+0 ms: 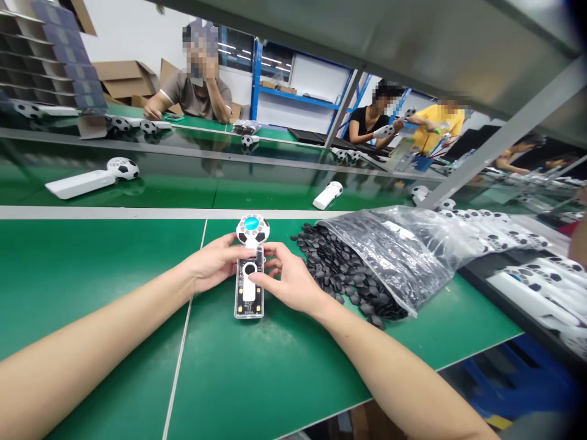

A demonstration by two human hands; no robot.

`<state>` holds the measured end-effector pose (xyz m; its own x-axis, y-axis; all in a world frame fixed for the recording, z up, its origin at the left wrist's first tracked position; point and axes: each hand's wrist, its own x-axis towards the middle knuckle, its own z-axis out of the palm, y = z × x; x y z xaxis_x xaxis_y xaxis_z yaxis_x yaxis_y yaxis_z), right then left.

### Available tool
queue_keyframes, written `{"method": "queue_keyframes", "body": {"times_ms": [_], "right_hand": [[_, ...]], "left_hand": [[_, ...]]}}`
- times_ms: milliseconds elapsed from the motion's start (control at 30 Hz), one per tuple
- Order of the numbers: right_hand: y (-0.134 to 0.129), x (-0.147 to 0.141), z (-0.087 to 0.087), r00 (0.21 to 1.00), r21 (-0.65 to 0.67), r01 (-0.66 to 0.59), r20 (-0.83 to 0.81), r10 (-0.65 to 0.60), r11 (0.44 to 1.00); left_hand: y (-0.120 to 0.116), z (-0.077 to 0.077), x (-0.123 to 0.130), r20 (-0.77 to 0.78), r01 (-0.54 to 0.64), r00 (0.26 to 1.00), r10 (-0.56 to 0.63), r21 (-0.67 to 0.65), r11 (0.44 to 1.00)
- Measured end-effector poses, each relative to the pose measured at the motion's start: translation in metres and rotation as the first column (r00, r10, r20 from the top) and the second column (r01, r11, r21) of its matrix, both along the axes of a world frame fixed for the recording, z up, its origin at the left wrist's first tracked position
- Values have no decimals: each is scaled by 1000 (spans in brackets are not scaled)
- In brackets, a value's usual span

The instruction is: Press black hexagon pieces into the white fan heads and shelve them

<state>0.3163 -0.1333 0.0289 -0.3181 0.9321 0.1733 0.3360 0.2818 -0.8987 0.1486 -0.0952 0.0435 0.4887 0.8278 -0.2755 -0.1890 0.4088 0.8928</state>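
Observation:
Between my hands, just above or on the green table, is a football-headed handheld gadget [250, 305]. Its round head is black and white with a shiny blue disc, and its clear handle shows a dark circuit board and a white strip with a black ring. My left hand [213, 263] grips the left side near the neck, thumb across the front. From the right, my right hand [293, 278] holds the handle, its thumb on the white strip. Right of it, small black pieces [330, 263] spill from a clear plastic bag [389, 244].
On the conveyor belt [183, 189] ahead lie white football-headed gadgets [87, 183]. A black tray [486, 284] at right carries several more. A slanted metal post [499, 134] and overhead shelf [413, 36] frame the view. Co-workers [197, 91] sit across the line.

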Motion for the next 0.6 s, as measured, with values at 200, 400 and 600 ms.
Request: {"method": "queue_keyframes", "body": {"times_ms": [200,400,600], "right_hand": [[-1,0,-1,999,-29,6,-39,-7,1000],[3,0,-5,980,-180,1,-195,-37,984],[14,4,-8,912,-372,-18,-386,-138,928]], "left_hand": [[-1,-3,2,31,-65,998,63,83,994],[-1,-2,2,-11,-48,999,50,129,991],[9,-1,-4,-1,-96,995,96,38,995]]}}
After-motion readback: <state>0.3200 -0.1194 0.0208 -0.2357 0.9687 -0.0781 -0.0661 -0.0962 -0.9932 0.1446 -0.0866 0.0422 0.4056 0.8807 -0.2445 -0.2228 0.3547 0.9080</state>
